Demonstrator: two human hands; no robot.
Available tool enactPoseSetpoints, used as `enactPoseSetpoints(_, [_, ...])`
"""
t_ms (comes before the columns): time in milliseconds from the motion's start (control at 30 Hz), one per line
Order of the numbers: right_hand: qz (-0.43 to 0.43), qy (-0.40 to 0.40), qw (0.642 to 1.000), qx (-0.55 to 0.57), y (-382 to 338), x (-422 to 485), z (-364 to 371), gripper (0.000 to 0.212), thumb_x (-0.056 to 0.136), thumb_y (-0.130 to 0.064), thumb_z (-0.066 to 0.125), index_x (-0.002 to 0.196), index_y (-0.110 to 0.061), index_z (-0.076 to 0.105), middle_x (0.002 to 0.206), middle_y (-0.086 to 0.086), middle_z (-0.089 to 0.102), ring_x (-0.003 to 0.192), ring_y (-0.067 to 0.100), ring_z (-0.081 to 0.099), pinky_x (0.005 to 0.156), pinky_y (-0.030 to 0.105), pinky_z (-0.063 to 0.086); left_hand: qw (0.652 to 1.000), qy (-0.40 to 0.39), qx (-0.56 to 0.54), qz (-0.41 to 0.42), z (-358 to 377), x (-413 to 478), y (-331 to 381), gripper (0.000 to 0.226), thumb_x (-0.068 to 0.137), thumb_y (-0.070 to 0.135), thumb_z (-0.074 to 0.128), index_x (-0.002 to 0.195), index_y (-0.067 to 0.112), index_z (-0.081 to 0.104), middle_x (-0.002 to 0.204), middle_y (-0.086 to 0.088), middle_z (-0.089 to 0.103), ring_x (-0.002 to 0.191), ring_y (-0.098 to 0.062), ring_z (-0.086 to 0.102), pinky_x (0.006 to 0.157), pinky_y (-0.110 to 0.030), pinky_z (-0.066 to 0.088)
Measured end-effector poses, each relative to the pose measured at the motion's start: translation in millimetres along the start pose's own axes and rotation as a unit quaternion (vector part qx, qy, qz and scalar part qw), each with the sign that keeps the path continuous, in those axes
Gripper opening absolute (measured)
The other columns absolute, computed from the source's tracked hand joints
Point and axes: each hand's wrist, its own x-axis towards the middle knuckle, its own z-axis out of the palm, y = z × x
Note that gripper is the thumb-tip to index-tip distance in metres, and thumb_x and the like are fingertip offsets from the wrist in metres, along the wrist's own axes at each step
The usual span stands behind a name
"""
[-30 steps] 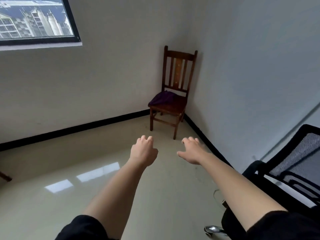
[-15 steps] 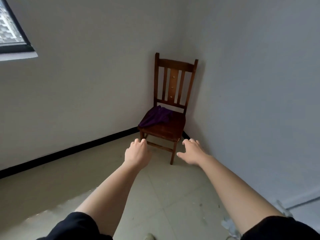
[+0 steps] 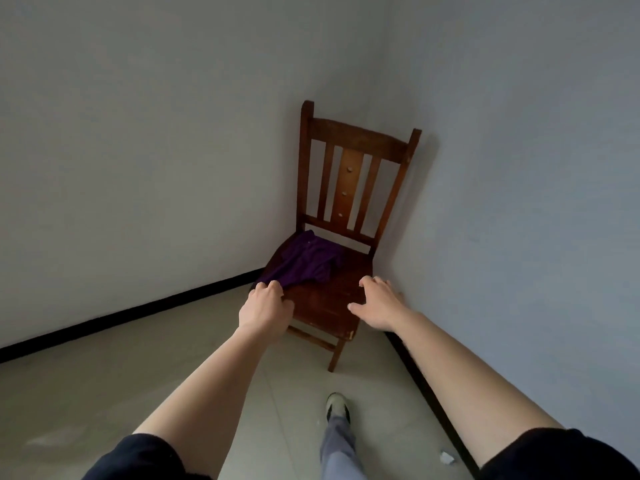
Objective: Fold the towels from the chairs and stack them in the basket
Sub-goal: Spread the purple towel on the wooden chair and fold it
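Purple towel [image 3: 304,261] lies crumpled on the left side of the wooden chair [image 3: 356,135] seat. Both hands, short of the chair a moment ago, have arrived. The left hand [image 3: 265,310] curls its fingers at the towel's near corner, though I cannot tell whether it grips. The right hand [image 3: 377,303] hovers with fingers spread over the bare seat. Pickup looks imminent.
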Motion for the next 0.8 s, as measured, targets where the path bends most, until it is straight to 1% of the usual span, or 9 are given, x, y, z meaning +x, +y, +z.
enactPoseSetpoints(100, [-0.015, -0.027, 0.999, -0.017, 17.2, 68.2, -17.5, 0.062, 0.093, -0.041, 0.055, 0.145, -0.014, 0.034, 0.147, 0.007, 0.039, 0.135, 0.029, 0.037, 0.108, 0.049, 0.036, 0.998, 0.002, -0.051, -0.046, 14.1, 56.8, 24.3, 0.032, 0.09, 0.028, 0.048, 0.119, 0.016, 0.057, 0.119, -0.008, 0.053, 0.113, -0.029, 0.051, 0.082, -0.035, 0.042])
enactPoseSetpoints(167, [-0.025, -0.048, 0.998, -0.023, 28.7, 111.1, -24.2, 0.061, 0.094, -0.039, 0.054, 0.145, -0.013, 0.033, 0.147, 0.008, 0.039, 0.133, 0.029, 0.039, 0.107, 0.046, 0.038, 0.993, 0.012, -0.086, -0.078, 26.4, 91.6, 39.2, 0.029, 0.091, 0.027, 0.049, 0.116, 0.016, 0.059, 0.117, -0.008, 0.056, 0.109, -0.029, 0.054, 0.079, -0.033, 0.042])
enactPoseSetpoints(267, [-0.026, -0.06, 0.998, -0.001, 40.5, 159.7, -22.2, 0.052, 0.095, -0.035, 0.054, 0.139, -0.012, 0.039, 0.139, 0.007, 0.046, 0.125, 0.027, 0.046, 0.101, 0.039, 0.042, 0.982, 0.006, -0.146, -0.123, 45.6, 129.5, 51.9, 0.025, 0.09, 0.026, 0.05, 0.109, 0.016, 0.063, 0.106, -0.005, 0.062, 0.098, -0.026, 0.059, 0.073, -0.03, 0.042])
enactPoseSetpoints(367, [-0.034, -0.056, 0.997, 0.034, 46.7, 185.0, -8.1, 0.04, 0.094, -0.03, 0.053, 0.129, -0.013, 0.046, 0.129, 0.007, 0.052, 0.116, 0.024, 0.051, 0.097, 0.043, 0.046, 0.969, -0.015, -0.186, -0.16, 61.9, 149.1, 56.5, 0.02, 0.09, 0.025, 0.049, 0.093, 0.017, 0.066, 0.087, -0.002, 0.065, 0.087, -0.027, 0.062, 0.07, -0.032, 0.047])
enactPoseSetpoints(433, [-0.039, -0.067, 0.996, 0.034, 53.9, 219.0, 10.6, 0.037, 0.094, -0.028, 0.053, 0.127, -0.013, 0.048, 0.128, 0.006, 0.053, 0.117, 0.023, 0.051, 0.097, 0.043, 0.046, 0.959, -0.031, -0.203, -0.194, 83.8, 177.7, 54.4, 0.021, 0.091, 0.022, 0.047, 0.088, 0.017, 0.068, 0.082, -0.002, 0.064, 0.081, -0.023, 0.059, 0.069, -0.031, 0.045])
enactPoseSetpoints(500, [-0.039, -0.073, 0.996, 0.029, 58.1, 243.2, 22.9, 0.036, 0.094, -0.027, 0.054, 0.126, -0.012, 0.049, 0.126, 0.006, 0.054, 0.116, 0.024, 0.052, 0.096, 0.042, 0.045, 0.95, -0.04, -0.216, -0.223, 98.8, 195.9, 50.0, 0.02, 0.092, 0.018, 0.046, 0.081, 0.02, 0.063, 0.081, -0.002, 0.06, 0.077, -0.02, 0.054, 0.072, -0.034, 0.046])
enactPoseSetpoints(567, [-0.037, -0.074, 0.996, 0.027, 62.4, 272.2, 37.6, 0.035, 0.094, -0.027, 0.054, 0.125, -0.012, 0.049, 0.124, 0.006, 0.054, 0.115, 0.024, 0.052, 0.094, 0.04, 0.046, 0.942, -0.051, -0.228, -0.242, 116.9, 218.9, 41.2, 0.021, 0.092, 0.018, 0.046, 0.075, 0.02, 0.058, 0.08, -0.003, 0.062, 0.076, -0.023, 0.057, 0.075, -0.037, 0.051])
enactPoseSetpoints(667, [-0.048, -0.088, 0.995, 0.011, 67.5, 318.1, 65.7, 0.034, 0.094, -0.026, 0.053, 0.125, -0.013, 0.048, 0.123, 0.007, 0.054, 0.115, 0.024, 0.051, 0.094, 0.042, 0.047, 0.927, -0.066, -0.247, -0.273, 152.9, 252.3, 23.3, 0.023, 0.093, 0.022, 0.047, 0.081, 0.016, 0.066, 0.084, -0.006, 0.067, 0.084, -0.029, 0.064, 0.077, -0.037, 0.051])
enactPoseSetpoints(800, [-0.078, -0.084, 0.993, -0.031, 73.2, 369.7, 100.0, 0.033, 0.095, -0.025, 0.052, 0.125, -0.013, 0.047, 0.124, 0.008, 0.052, 0.115, 0.025, 0.05, 0.093, 0.042, 0.047, 0.896, -0.07, -0.304, -0.316, 202.6, 284.3, 0.6, 0.025, 0.093, 0.026, 0.051, 0.074, 0.019, 0.066, 0.085, -0.01, 0.07, 0.087, -0.031, 0.066, 0.082, -0.04, 0.052])
